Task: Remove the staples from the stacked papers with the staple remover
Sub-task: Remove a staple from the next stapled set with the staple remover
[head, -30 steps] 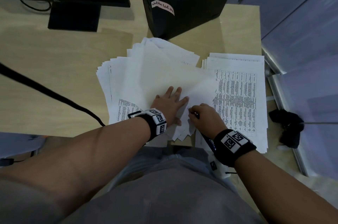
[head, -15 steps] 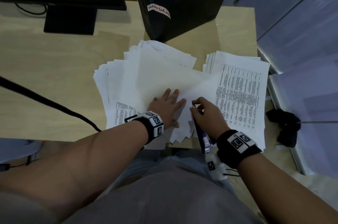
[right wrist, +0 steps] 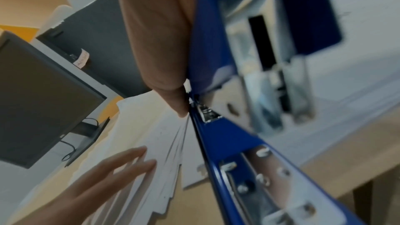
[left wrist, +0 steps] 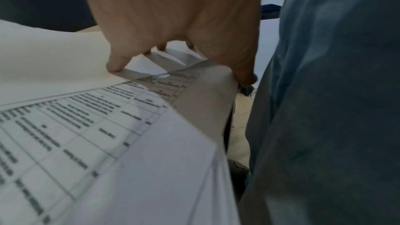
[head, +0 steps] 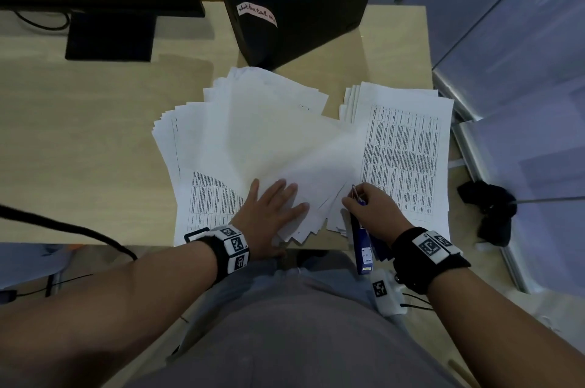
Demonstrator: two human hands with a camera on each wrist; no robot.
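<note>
1. The left hand is lying flat with straight, spread fingers, pressing down the fanned stacked papers near the worktop's front edge.
2. The papers are showing white sheets, some with printed tables, their corners splaying.
3. The right hand is curling its grip around the staple remover, a long blue tool with a metal underside, its tip touching the paper edges.

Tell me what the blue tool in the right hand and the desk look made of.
Blue tool: seemingly painted metal, glossy blue shell over bare silvery parts with rivets. Desk: pale wood-grain surface, matte; likely laminate, though solid wood can't be ruled out. The right hand grips the tool.
</note>
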